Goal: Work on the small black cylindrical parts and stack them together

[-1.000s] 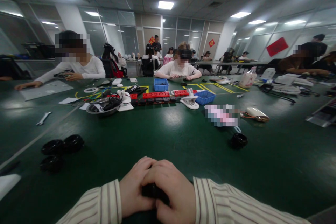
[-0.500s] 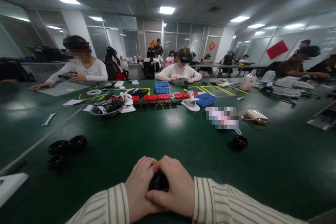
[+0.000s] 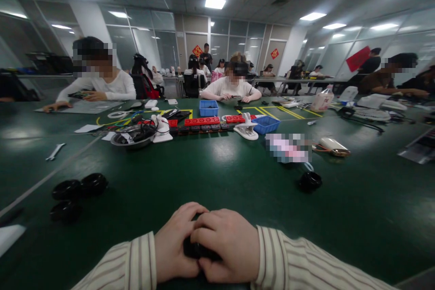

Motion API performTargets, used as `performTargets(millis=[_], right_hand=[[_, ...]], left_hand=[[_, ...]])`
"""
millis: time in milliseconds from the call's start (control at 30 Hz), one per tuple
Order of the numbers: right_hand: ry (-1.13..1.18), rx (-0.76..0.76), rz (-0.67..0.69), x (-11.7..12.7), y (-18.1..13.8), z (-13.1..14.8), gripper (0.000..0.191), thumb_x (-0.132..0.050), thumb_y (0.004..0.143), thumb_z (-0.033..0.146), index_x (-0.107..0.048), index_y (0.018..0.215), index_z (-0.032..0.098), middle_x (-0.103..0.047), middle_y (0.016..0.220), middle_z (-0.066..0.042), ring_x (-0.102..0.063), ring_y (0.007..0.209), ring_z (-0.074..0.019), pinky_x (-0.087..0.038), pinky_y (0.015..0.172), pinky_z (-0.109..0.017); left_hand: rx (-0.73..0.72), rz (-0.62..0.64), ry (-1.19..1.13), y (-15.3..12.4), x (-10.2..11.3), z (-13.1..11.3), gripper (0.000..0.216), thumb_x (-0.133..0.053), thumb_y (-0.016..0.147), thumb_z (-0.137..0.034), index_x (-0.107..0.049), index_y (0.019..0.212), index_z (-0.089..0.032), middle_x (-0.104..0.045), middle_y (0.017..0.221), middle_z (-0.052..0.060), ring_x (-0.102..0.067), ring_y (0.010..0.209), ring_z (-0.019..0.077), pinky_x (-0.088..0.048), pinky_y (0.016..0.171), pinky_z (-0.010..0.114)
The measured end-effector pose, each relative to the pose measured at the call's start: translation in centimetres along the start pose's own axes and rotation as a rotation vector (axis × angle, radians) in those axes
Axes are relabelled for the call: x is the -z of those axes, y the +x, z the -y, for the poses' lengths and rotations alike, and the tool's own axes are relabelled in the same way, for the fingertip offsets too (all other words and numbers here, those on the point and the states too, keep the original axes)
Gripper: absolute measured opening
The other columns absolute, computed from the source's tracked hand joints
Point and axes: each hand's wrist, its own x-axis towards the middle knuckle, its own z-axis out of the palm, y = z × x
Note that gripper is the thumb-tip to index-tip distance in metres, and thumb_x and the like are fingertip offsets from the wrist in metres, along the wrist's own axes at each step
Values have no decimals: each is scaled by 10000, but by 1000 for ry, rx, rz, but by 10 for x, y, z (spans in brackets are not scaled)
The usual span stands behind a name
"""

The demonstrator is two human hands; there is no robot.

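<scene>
Two hands, left (image 3: 178,249) and right (image 3: 233,244), fingers (image 3: 205,237) clamped on black object (image 3: 200,250), mostly hidden, outline unclear.

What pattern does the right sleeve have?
The right sleeve is cream with brownish-grey stripes, shown in the head view.

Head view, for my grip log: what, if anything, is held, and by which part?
A black object, clasped around its sides by left hand and right hand.
</scene>
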Motion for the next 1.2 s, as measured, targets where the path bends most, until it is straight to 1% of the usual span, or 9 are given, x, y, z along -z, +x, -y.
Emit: performTargets(millis=[167,267,367,533,667,800,900,1000,1200], right_hand=[[211,43,-224,4,-3,-7,347,-447,705,220,-560,1030,185,-550,946,-57,-538,798,-162,-447,688,-267],[250,-126,-355,7,-3,-11,312,-422,769,199,-577,1039,179,-521,913,-61,-528,781,-147,-450,703,-269],[267,-309,-421,3,0,-19,215,-470,816,232,-580,992,174,-513,902,-55,-519,821,-149,-446,748,-283],[296,-425,-506,-9,5,-34,188,-524,794,199,-518,979,166,-520,932,-59,-505,863,-165,-440,784,-312],[296,-390,-543,-10,6,-39,288,-480,793,140,-497,1075,199,-481,1037,-67,-490,942,-170,-424,836,-324],[258,-431,-622,-9,6,-42,139,-566,714,116,-511,826,177,-458,937,-48,-489,887,-169,-435,795,-310],[190,-506,-547,-12,6,-50,177,-597,677,99,-454,738,182,-468,896,-27,-495,830,-160,-442,764,-306],[130,-584,-454,-17,5,-59,253,-609,626,48,-459,774,187,-481,894,-22,-498,819,-177,-442,760,-346],[74,-592,-533,-13,2,-54,409,-640,608,66,-470,963,176,-454,1045,-77,-453,998,-230,-396,878,-407]], left_hand=[[9,-15,-8,0,1,-3,421,-631,521,-156,-597,937,-214,-503,1006,40,-455,982,252,-385,908,403],[43,-68,17,-2,-3,0,380,-651,579,-208,-598,955,-214,-517,1052,52,-457,1018,260,-388,915,414],[117,-157,107,-4,-8,6,383,-671,635,-312,-596,1003,-241,-533,1082,64,-467,1043,277,-292,979,517],[259,-279,253,-4,-8,15,337,-645,682,-401,-612,975,-238,-574,1038,62,-505,1017,283,-230,986,582],[315,-318,316,-3,-3,21,322,-619,703,-411,-615,966,-226,-587,1022,55,-520,1008,272,-264,981,558],[353,-303,341,-2,0,24,371,-601,710,-439,-593,1015,-229,-573,1089,71,-509,1052,270,-264,990,550],[366,-284,345,-3,3,27,529,-622,680,-472,-514,1144,-242,-517,1215,79,-443,1154,279,-198,1026,560],[376,-258,352,-3,9,32,666,-609,679,-516,-412,1249,-232,-439,1315,86,-346,1243,284,-156,1048,553],[433,-134,395,-4,12,37,849,-566,656,-617,-311,1338,-181,-316,1402,115,-232,1303,302,-151,1053,541]])
